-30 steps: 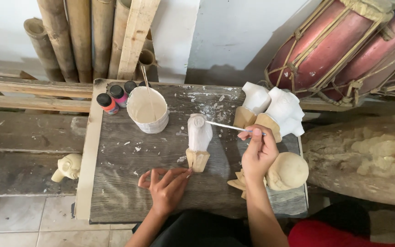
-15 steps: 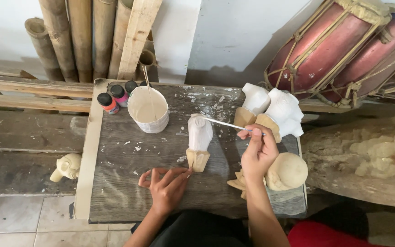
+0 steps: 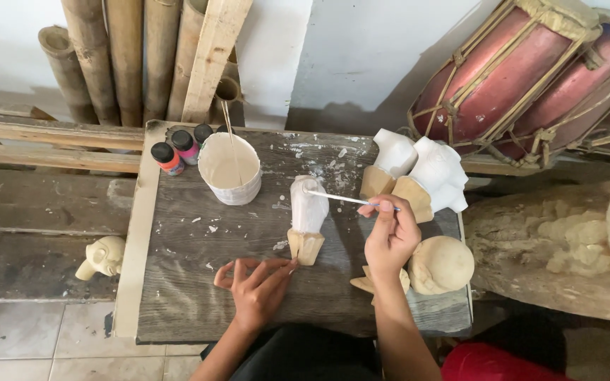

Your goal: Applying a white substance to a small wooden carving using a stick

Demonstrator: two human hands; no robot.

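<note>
Figurine [image 3: 308, 210], a small carved piece with a chalky white coat above and a bare pale wood base, stands upright near the middle of the counter [image 3: 199, 296]. The right hand [image 3: 390, 236] is closed around a thin brush [image 3: 340, 198], pinching its handle between thumb and fingers, and the brush tip touches the white upper part of the figurine. The left hand [image 3: 257, 288] rests on the counter just in front of the figurine, fingers loosely curled and half open, with a fingertip at the wooden base; it grips nothing.

Under the right wrist lies an unpainted rounded wooden head [image 3: 440, 264], smooth and tan. Behind the right hand stand two more white-coated carvings [image 3: 425, 169] with bare wood bases, touching each other. A white cup [image 3: 230, 169] of creamy paint sits left of the figurine with a thin stick leaning in it, and small paint bottles [image 3: 178, 152] with dark caps stand just beside it. The counter is rough grey weathered board, flecked with white. An unpainted small carved head [image 3: 102, 257] lies off its left edge on dark planks. Bamboo poles [image 3: 107, 63] lean against the wall, and red drums [image 3: 524, 77] laced with cord lie at the right.
</note>
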